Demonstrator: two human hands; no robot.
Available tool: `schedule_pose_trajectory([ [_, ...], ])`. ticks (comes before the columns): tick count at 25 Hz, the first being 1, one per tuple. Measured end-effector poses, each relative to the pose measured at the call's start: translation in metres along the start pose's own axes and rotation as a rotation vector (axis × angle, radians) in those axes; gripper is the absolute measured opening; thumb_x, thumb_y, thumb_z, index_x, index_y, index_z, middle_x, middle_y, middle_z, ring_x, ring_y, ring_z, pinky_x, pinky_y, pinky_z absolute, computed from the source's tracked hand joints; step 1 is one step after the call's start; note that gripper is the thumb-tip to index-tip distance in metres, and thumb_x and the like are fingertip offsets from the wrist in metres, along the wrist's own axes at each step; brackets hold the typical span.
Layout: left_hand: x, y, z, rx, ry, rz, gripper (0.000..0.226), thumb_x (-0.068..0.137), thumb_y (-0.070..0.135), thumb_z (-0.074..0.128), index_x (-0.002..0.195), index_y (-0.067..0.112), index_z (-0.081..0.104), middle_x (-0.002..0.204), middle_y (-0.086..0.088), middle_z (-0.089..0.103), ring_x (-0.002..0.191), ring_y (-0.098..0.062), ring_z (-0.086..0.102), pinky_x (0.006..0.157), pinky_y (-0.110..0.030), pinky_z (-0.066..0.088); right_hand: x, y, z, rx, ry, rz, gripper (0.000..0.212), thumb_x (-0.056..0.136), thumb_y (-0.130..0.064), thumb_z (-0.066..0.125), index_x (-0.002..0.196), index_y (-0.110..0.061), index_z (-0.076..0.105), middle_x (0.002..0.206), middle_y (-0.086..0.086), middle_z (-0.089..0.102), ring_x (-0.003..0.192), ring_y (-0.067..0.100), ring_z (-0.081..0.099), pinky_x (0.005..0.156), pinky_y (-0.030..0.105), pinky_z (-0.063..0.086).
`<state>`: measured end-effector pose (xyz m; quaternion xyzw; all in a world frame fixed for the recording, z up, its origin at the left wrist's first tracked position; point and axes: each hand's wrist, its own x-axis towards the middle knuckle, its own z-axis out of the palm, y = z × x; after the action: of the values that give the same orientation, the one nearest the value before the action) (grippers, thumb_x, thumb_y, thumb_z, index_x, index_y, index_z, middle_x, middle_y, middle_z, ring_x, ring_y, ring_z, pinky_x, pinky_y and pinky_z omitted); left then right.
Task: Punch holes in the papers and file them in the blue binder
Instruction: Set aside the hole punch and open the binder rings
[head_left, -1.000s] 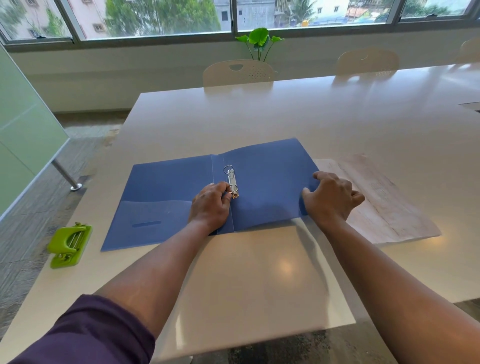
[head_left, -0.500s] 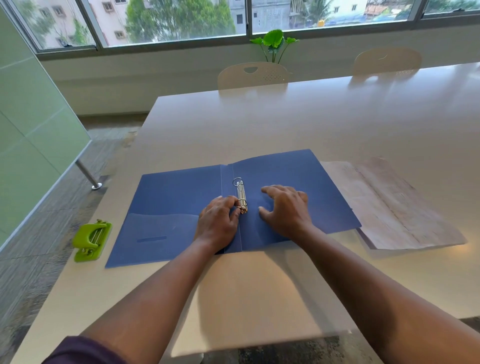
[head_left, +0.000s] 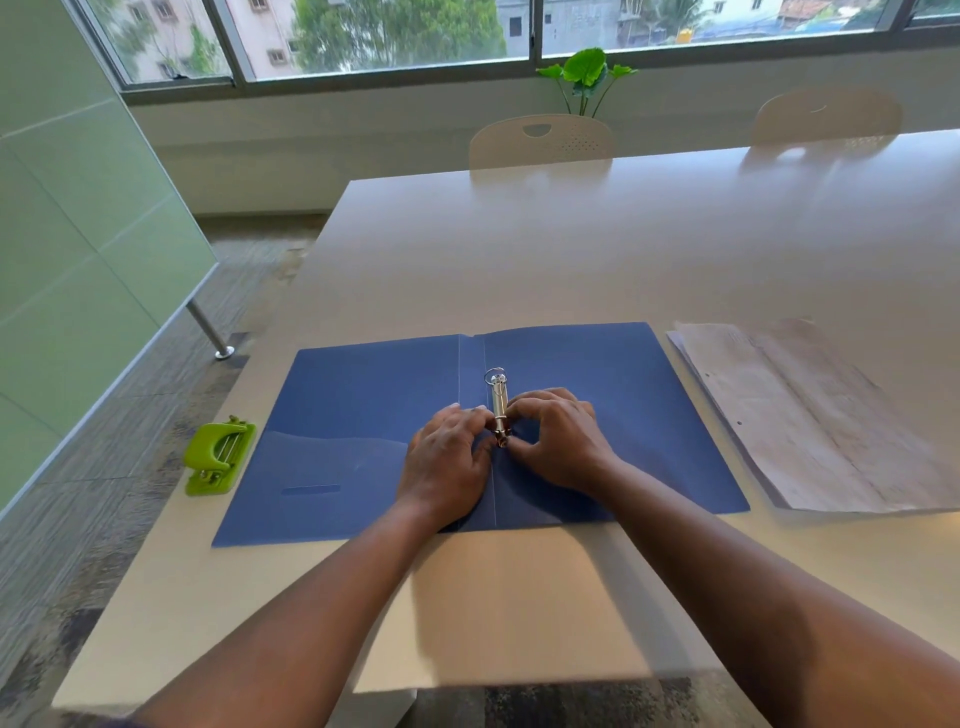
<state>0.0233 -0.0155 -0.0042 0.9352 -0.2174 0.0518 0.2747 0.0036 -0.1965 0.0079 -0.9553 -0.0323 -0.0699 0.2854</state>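
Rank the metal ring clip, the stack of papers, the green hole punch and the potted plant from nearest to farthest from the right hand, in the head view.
1. Metal ring clip: touching the right hand, on the binder's spine.
2. Stack of papers: right of it.
3. Green hole punch: far left table edge.
4. Potted plant: by the window.

I see the blue binder (head_left: 597, 395) lying open and flat near the front edge of the surface, its metal ring mechanism (head_left: 498, 402) along the spine. The papers (head_left: 810, 415) lie stacked just beside its right cover; the green hole punch (head_left: 219, 456) sits at the left edge.
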Motion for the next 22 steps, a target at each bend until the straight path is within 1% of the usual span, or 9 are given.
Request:
schedule_pose_trajectory([
  [5, -0.005, 0.0, 0.001, 0.029, -0.034, -0.019, 0.023, 0.103, 0.035, 0.05, 0.123, 0.03, 0.062, 0.137, 0.002, 0.063, 0.142, -0.025, 0.043, 0.111, -0.044, 0.034, -0.003, 0.002, 0.005, 0.051, 0.033, 0.007, 0.021, 0.091, -0.049, 0.066, 0.099, -0.031, 0.074, 0.113, -0.013, 0.071, 0.113, 0.017, 0.057, 0.092, 0.045, 0.046],
  [9, -0.01, 0.001, 0.002, 0.076, -0.038, -0.012, 0.023, 0.103, 0.036, 0.049, 0.122, 0.03, 0.061, 0.128, 0.003, 0.066, 0.133, -0.026, 0.049, 0.102, -0.043, 0.039, -0.008, 0.001, 0.008, 0.006, 0.056, -0.002, 0.024, 0.094, -0.051, 0.061, 0.097, -0.031, 0.073, 0.11, -0.013, 0.071, 0.107, 0.016, 0.058, 0.085, 0.043, 0.05],
  [11, -0.01, 0.001, -0.001, 0.114, -0.036, 0.028, 0.022, 0.1, 0.036, 0.051, 0.117, 0.029, 0.063, 0.119, 0.003, 0.069, 0.12, -0.026, 0.055, 0.095, -0.04, 0.042, -0.011, 0.001, 0.009, -0.007, 0.056, -0.008, 0.024, 0.095, -0.051, 0.06, 0.097, -0.031, 0.073, 0.109, -0.013, 0.071, 0.104, 0.015, 0.058, 0.082, 0.041, 0.05],
  [13, -0.005, 0.003, -0.006, 0.18, -0.017, 0.094, 0.02, 0.095, 0.039, 0.053, 0.103, 0.027, 0.067, 0.101, 0.004, 0.071, 0.097, -0.024, 0.06, 0.079, -0.035, 0.046, -0.012, 0.001, 0.008, -0.027, 0.059, -0.017, 0.023, 0.095, -0.049, 0.06, 0.094, -0.03, 0.073, 0.105, -0.012, 0.071, 0.099, 0.015, 0.058, 0.078, 0.039, 0.049],
  [15, 0.003, 0.005, -0.012, 0.235, 0.012, 0.151, 0.022, 0.09, 0.042, 0.054, 0.086, 0.025, 0.066, 0.082, 0.006, 0.068, 0.078, -0.02, 0.059, 0.063, -0.03, 0.042, -0.013, 0.001, 0.007, -0.047, 0.061, -0.016, 0.023, 0.094, -0.048, 0.06, 0.09, -0.029, 0.072, 0.1, -0.011, 0.07, 0.095, 0.015, 0.057, 0.075, 0.037, 0.048],
  [16, 0.007, 0.005, -0.014, 0.245, 0.017, 0.171, 0.022, 0.088, 0.043, 0.055, 0.08, 0.025, 0.064, 0.076, 0.007, 0.067, 0.073, -0.02, 0.059, 0.06, -0.028, 0.041, -0.013, 0.001, 0.007, -0.056, 0.061, -0.017, 0.024, 0.094, -0.049, 0.058, 0.089, -0.029, 0.071, 0.098, -0.011, 0.069, 0.093, 0.015, 0.057, 0.074, 0.037, 0.049],
  [18, 0.015, 0.003, -0.015, 0.234, 0.015, 0.204, 0.02, 0.085, 0.043, 0.057, 0.076, 0.025, 0.063, 0.073, 0.007, 0.066, 0.072, -0.02, 0.06, 0.058, -0.028, 0.045, -0.013, -0.001, 0.008, -0.082, 0.063, -0.02, 0.029, 0.094, -0.051, 0.054, 0.086, -0.028, 0.07, 0.096, -0.01, 0.069, 0.092, 0.015, 0.057, 0.074, 0.038, 0.05],
  [20, 0.018, -0.002, -0.011, 0.21, 0.023, 0.228, 0.019, 0.083, 0.041, 0.058, 0.078, 0.023, 0.063, 0.076, 0.007, 0.065, 0.074, -0.022, 0.059, 0.061, -0.033, 0.05, -0.014, -0.003, 0.009, -0.111, 0.07, -0.009, 0.03, 0.093, -0.051, 0.051, 0.088, -0.027, 0.068, 0.097, -0.009, 0.069, 0.093, 0.018, 0.058, 0.074, 0.038, 0.049],
  [22, 0.017, -0.005, -0.006, 0.17, 0.039, 0.207, 0.023, 0.083, 0.042, 0.055, 0.086, 0.021, 0.065, 0.087, 0.004, 0.066, 0.083, -0.024, 0.06, 0.071, -0.038, 0.051, -0.015, -0.005, 0.01, -0.123, 0.088, 0.03, 0.031, 0.093, -0.051, 0.053, 0.103, -0.026, 0.067, 0.11, -0.005, 0.07, 0.106, 0.023, 0.058, 0.08, 0.039, 0.046],
])
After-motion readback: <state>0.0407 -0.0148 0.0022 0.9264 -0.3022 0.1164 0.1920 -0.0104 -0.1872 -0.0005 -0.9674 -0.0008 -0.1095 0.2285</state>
